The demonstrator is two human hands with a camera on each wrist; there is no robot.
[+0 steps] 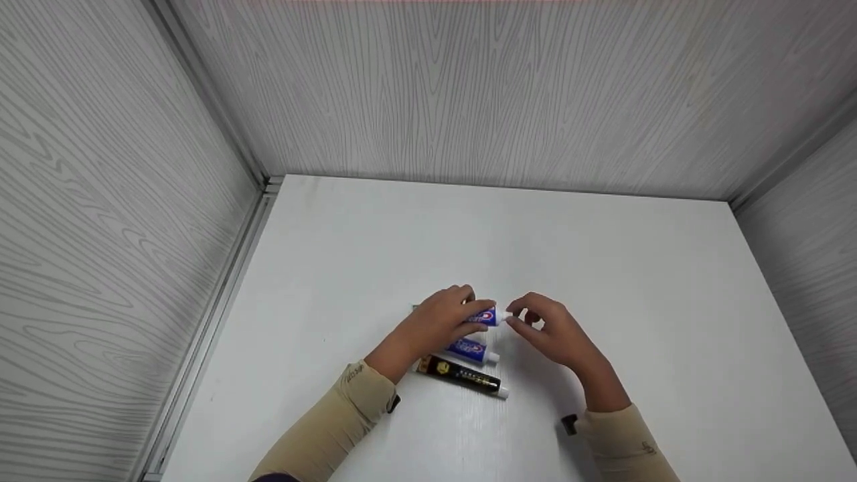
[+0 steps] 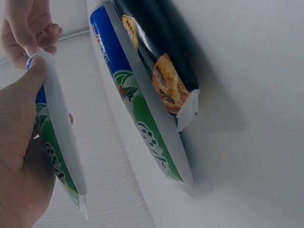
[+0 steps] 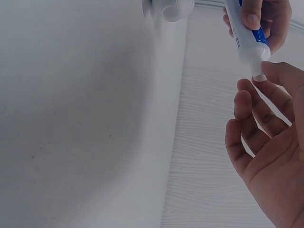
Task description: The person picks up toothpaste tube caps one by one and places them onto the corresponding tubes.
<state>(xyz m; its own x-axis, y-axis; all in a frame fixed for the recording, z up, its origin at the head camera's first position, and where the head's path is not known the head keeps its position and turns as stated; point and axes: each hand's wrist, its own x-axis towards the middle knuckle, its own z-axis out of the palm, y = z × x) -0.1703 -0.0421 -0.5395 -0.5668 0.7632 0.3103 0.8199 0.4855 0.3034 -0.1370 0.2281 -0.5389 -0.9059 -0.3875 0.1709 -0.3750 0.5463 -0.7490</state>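
My left hand [image 1: 435,323] grips a blue and white toothpaste tube [image 1: 489,316] by its body. In the left wrist view the thumb lies along this held tube [image 2: 62,133], whose green-printed tail points down. My right hand [image 1: 557,333] pinches the small white cap [image 3: 259,72] at the tube's end between thumb and index finger, the other fingers loosely bent. A second blue toothpaste tube [image 1: 467,349] lies on the table just under the left hand, partly hidden by it. Beside it is a black toothpaste tube [image 1: 462,375] with a white cap.
The white table [image 1: 361,241] carries the two lying tubes side by side, caps pointing right. Grey wood-grain panels [image 1: 469,94] stand along its back and sides. A metal rail [image 1: 227,274] runs along the left edge.
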